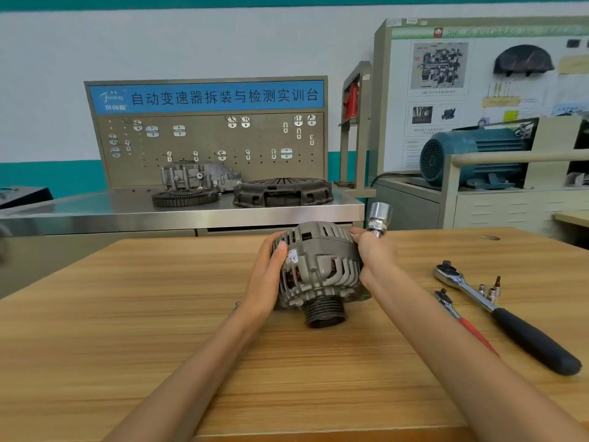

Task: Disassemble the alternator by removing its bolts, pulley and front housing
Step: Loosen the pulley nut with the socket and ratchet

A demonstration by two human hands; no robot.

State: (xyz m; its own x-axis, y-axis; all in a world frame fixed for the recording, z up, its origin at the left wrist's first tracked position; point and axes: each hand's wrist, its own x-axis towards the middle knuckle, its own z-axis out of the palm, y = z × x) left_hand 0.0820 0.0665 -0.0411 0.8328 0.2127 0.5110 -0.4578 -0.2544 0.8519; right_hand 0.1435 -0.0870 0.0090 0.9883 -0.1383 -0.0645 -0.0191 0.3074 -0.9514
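A grey alternator [318, 266] lies on the wooden table [159, 330], its black ribbed pulley [325, 312] pointing toward me. My left hand [266, 275] holds the housing's left side, thumb on top. My right hand [376, 253] rests against the housing's right side and grips a chrome socket tool [377, 216] that sticks up above the fingers. The alternator's far side is hidden.
To the right lie a black-handled ratchet [497, 309], a red-handled tool [462, 320] and several small sockets and bits [490, 290]. Behind the table stands a steel bench [95, 208] with a clutch cover [283, 191], gear ring and pegboard. A blue motor [471, 157] sits far right.
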